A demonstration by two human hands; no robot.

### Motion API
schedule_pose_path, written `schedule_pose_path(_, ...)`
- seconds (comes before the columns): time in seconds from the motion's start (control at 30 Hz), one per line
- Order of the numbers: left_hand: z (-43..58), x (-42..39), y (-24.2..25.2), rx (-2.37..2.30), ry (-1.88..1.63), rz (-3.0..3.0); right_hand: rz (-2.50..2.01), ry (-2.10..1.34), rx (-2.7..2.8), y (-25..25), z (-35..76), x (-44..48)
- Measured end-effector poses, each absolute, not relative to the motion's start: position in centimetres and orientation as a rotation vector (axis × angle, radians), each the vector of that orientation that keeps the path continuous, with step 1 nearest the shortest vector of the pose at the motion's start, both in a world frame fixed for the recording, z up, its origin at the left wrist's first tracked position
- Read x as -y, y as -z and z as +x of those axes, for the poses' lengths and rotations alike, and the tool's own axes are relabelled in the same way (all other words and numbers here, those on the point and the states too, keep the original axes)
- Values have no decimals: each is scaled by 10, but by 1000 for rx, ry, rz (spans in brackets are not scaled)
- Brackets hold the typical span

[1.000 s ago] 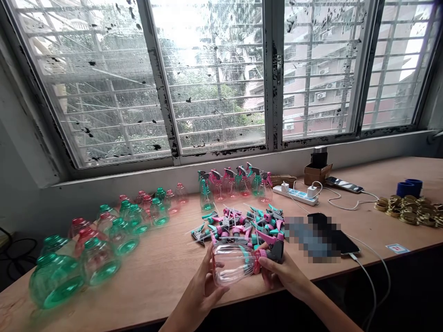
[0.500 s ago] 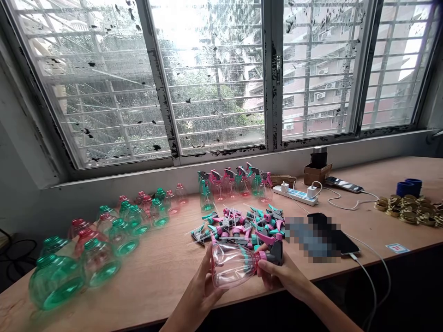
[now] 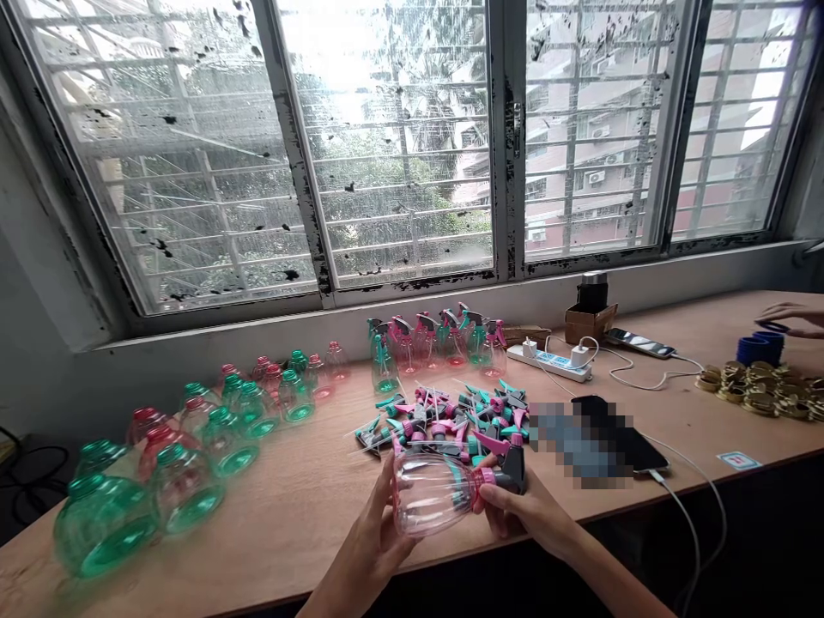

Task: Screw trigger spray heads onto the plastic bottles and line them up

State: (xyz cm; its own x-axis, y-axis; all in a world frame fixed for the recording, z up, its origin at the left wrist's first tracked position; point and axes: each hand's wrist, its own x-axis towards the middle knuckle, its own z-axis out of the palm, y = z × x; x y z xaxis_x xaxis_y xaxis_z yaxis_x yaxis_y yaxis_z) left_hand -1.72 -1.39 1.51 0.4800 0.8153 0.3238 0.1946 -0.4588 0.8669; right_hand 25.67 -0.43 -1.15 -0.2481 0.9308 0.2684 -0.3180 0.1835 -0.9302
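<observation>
Standing in the left of the frame, rows of open-necked bottles [image 3: 186, 489], green and red, lead our eye toward the work at lower centre. There we see the left hand [image 3: 374, 525], its fingers spread to the width of a pink bottle [image 3: 430, 493] and wrapped about its base end; the bottle lies sideways, its neck to the right. Beyond it lie loose sprayer tops [image 3: 444, 421], with capped bottles [image 3: 431, 348] upright behind. At the neck, the right hand [image 3: 529, 508] has thumb and fingers closed around the collar of a spray head [image 3: 512, 470]. We judge the step to be screwing this head on; how tight it sits we cannot tell. Any further turn would, in our view, call for a steady left grip and a twist at the collar, kept square to the neck. At right lies a phone [image 3: 647, 453]; at the right edge, another person's hand [image 3: 798, 321] is near blue rings [image 3: 760, 350].
</observation>
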Motion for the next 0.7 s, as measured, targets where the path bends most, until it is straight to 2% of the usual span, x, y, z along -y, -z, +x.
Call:
schedule_pose_path(0.27,-25,11,-13,-980,-976,2140,-682,-1370,1263,14,257,3)
schedule_pose_path(0.7,-19,14,-19,-862,-959,1997,-697,-1398,1263,13,258,4)
